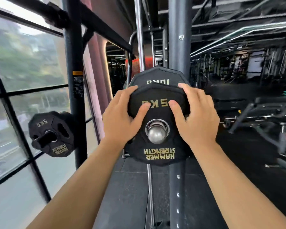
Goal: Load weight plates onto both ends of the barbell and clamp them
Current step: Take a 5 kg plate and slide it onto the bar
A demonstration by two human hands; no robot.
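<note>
Both hands grip the 5 kg plate (157, 123): left hand (122, 119) and right hand (193, 116) curl over its upper edges, thumbs on its face. It sits on the barbell sleeve (157, 133), seemingly flush against a 10 kg plate (157, 75) behind. Farther left, another 5 kg plate (50, 133) hangs on the rack upright (75, 63).

A black 5 kg plate (157, 129) sits upside-down (gold lettering) on the barbell sleeve (157, 133), against a 10 kg plate (157, 75).
</note>
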